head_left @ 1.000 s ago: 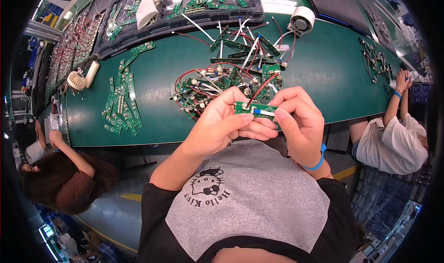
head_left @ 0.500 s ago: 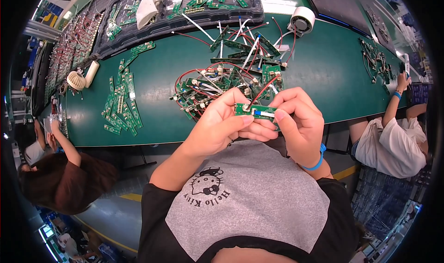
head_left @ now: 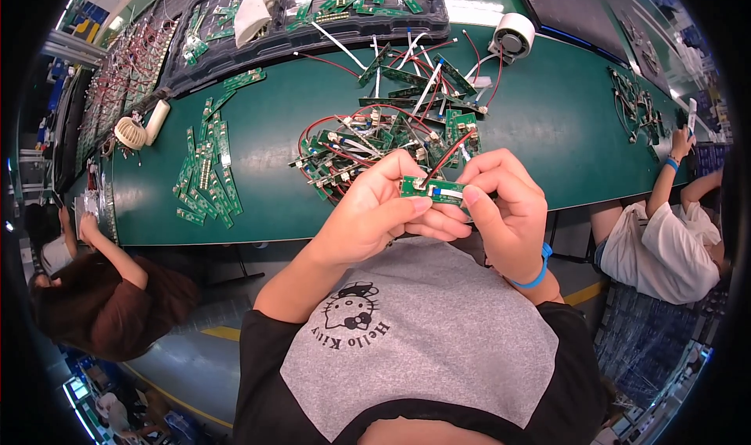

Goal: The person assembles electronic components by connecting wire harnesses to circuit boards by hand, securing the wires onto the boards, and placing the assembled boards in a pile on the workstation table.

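Observation:
Between both hands, above the table's near edge, is a small green circuit board with a white flat cable and a red-black wire lead on it. My left hand grips the board's left end, thumb on its front. The thumb and fingers of my right hand pinch its right end, where the flat cable runs under the thumb. Just beyond lies a tangled heap of circuit boards with red wires and white flat cables. What my fingertips do behind the board is hidden.
Loose bare boards lie on the green table at left. Behind stands a black tray with boards and a white glove. A white fan is at back right, a handheld fan at left. Co-workers sit on both sides.
My hands keep the same hold on the board, with hardly any movement. The view has shifted slightly. At far left, a co-worker's arm has moved.

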Demonstrator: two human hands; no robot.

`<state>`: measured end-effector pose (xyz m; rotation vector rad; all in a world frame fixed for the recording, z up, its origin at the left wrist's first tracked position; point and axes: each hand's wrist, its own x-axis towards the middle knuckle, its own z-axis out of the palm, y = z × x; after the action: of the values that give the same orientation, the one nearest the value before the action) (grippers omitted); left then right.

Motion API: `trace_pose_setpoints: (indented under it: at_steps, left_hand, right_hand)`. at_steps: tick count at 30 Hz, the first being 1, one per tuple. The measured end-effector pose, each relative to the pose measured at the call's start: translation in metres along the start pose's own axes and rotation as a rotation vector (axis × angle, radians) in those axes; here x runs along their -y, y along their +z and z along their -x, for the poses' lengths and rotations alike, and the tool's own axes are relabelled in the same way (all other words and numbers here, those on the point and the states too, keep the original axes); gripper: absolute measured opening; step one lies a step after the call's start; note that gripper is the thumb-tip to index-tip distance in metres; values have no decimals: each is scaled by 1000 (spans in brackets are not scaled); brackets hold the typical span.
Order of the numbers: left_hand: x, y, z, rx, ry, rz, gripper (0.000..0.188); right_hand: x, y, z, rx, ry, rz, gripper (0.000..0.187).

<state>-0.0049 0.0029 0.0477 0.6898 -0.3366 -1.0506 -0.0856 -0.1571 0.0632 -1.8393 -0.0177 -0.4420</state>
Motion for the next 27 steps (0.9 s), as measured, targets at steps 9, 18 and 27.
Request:
trace_pose_setpoints:
  at_steps: [9, 18, 27]
  left_hand:
    - [3, 6, 1, -126, 50, -41, 14]
    - [-33, -27, 13, -128, 25, -423, 12]
    - [-54, -72, 26, -613, 18, -876, 17]
  right_hand:
    - [7, 4, -2, 67, -104, 143, 3]
    - [-12, -13, -8, -170, -134, -26, 15]
    - [-47, -22, -13, 87, 267, -1, 41]
